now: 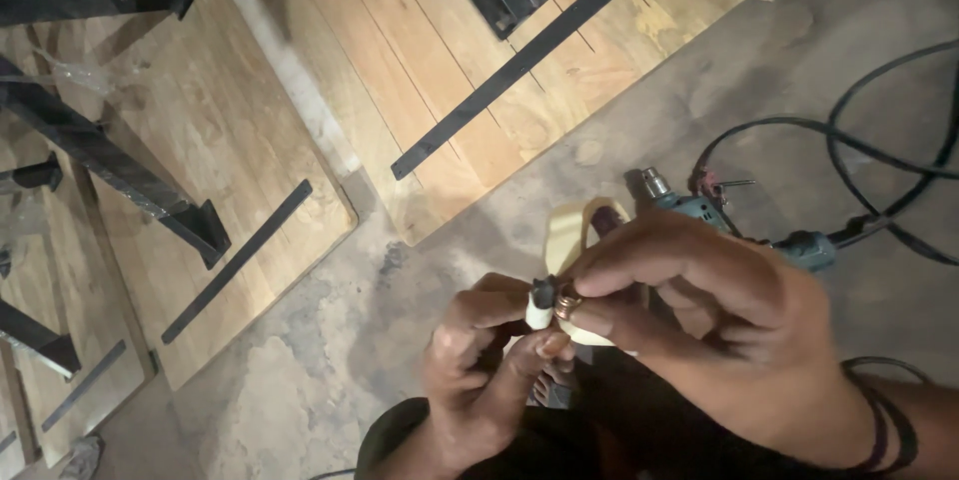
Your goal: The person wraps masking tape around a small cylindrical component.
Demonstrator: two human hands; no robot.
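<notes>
Left hand (479,360) pinching small white-and-black fitting (540,306); right hand (699,310) pressing coppery ring (568,302) against it; teal drill (699,208) on concrete floor (300,390) behind

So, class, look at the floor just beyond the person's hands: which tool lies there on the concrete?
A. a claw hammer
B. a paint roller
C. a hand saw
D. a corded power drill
D: a teal corded drill with a metal chuck lies on the concrete floor beyond the right hand, its black cable looping away to the right; no hammer, saw or roller shows.
</notes>
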